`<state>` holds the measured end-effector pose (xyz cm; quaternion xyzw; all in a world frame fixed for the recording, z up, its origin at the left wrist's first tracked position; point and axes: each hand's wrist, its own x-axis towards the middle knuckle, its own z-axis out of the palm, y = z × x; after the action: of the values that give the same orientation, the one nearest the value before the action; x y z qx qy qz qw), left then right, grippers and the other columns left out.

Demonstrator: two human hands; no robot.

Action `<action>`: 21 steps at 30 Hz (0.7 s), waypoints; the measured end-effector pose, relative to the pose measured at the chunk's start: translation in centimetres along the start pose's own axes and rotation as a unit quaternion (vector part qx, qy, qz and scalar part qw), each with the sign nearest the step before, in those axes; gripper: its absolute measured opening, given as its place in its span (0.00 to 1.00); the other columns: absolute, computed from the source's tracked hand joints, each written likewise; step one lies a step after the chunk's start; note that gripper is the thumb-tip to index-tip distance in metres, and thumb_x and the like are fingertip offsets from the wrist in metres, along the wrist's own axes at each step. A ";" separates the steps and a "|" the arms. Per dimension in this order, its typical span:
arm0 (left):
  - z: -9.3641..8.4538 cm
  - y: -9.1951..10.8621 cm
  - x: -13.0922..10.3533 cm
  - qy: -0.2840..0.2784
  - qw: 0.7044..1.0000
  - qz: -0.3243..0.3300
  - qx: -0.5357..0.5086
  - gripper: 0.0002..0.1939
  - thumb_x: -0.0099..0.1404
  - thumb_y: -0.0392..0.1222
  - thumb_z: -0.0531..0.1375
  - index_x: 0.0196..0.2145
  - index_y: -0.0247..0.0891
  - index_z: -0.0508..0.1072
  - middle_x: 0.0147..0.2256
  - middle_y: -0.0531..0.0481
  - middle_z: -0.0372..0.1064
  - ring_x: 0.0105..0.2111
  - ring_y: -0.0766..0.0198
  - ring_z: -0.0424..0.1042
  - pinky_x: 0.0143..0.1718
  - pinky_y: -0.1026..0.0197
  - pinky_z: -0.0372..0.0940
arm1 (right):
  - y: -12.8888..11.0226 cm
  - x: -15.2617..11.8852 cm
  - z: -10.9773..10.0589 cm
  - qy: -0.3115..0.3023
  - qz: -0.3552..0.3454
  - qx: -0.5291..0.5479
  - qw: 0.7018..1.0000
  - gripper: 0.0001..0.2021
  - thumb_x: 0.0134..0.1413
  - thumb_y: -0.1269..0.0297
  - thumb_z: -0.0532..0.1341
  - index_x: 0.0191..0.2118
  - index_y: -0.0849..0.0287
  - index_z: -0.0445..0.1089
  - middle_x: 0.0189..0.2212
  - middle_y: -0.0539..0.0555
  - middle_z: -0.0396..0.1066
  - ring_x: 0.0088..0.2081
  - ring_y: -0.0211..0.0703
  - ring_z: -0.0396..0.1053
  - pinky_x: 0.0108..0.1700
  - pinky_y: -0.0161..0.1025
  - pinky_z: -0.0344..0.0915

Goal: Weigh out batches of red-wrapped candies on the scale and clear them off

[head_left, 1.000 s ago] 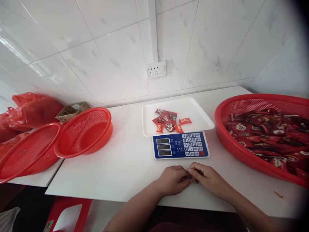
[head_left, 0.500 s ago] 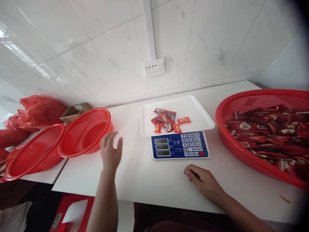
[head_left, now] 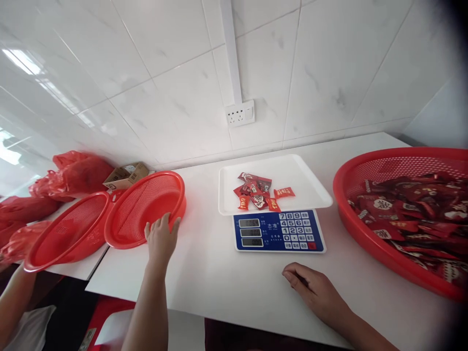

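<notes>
My left hand (head_left: pixel 162 239) reaches over the near rim of a red plastic basket (head_left: pixel 144 209), fingers apart and bent a little. Whether the fingertips touch the rim, I cannot tell. Inside that basket I see no items. My right hand (head_left: pixel 310 285) rests loosely curled on the white table, with nothing visible in it. Just beyond it stands a blue digital scale (head_left: pixel 278 231) with lit-grey displays and a keypad. On top of the scale lies a white tray (head_left: pixel 307 187) bearing several red wrapped snack packets (head_left: pixel 256 187).
At the right a large red basket (head_left: pixel 341 195) holds a heap of red snack packets (head_left: pixel 402 204). Another red basket (head_left: pixel 69 229), red plastic bags (head_left: pixel 78 173) and an open cardboard box (head_left: pixel 127 175) stand at the left. Another person's arm (head_left: pixel 18 292) shows at the lower left.
My left hand has moved left and forward onto the basket's rim. My right hand stays in place. Another person's arm has appeared at the lower left, and the view has shifted slightly.
</notes>
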<state>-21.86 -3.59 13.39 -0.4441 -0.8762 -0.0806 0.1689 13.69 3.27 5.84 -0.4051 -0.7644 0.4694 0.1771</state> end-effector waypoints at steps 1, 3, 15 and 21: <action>-0.1 0.5 -0.7 0.003 1.000 0.022 -0.005 0.22 0.66 0.51 0.47 0.50 0.34 0.66 0.43 0.40 0.71 0.45 0.51 0.68 0.56 0.45 0.48 | 0.0 0.0 0.0 -0.002 -0.001 -0.002 1.000 0.16 0.57 0.51 0.49 0.27 0.54 0.64 0.22 0.48 0.67 0.26 0.40 0.66 0.30 0.35 0.63; -0.5 1.5 -2.1 0.004 0.998 0.064 -0.021 0.23 0.67 0.51 0.48 0.51 0.34 0.65 0.43 0.40 0.71 0.45 0.51 0.68 0.56 0.45 0.50 | 0.0 -0.1 0.0 -0.005 -0.005 -0.007 1.000 0.16 0.57 0.51 0.49 0.27 0.54 0.64 0.23 0.48 0.68 0.26 0.40 0.66 0.31 0.35 0.64; -3.4 10.5 -1.2 -0.018 0.949 0.217 -0.228 0.13 0.67 0.46 0.53 0.46 0.40 0.66 0.44 0.47 0.69 0.46 0.57 0.66 0.45 0.57 0.62 | 0.6 0.1 0.4 0.005 -0.023 -0.020 1.000 0.16 0.56 0.50 0.49 0.27 0.53 0.65 0.24 0.48 0.70 0.27 0.41 0.67 0.31 0.34 0.64; -2.3 17.1 2.3 -0.125 0.941 0.260 -0.177 0.16 0.65 0.47 0.54 0.48 0.38 0.63 0.43 0.45 0.69 0.44 0.55 0.67 0.41 0.58 0.62 | 0.0 -0.3 0.5 0.053 -0.026 0.027 0.998 0.15 0.54 0.50 0.52 0.26 0.53 0.66 0.23 0.47 0.70 0.26 0.41 0.67 0.31 0.34 0.63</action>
<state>-8.84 7.57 16.24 -0.6854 -0.7161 -0.1316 -0.0086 13.48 2.73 5.63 -0.4049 -0.7510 0.4628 0.2405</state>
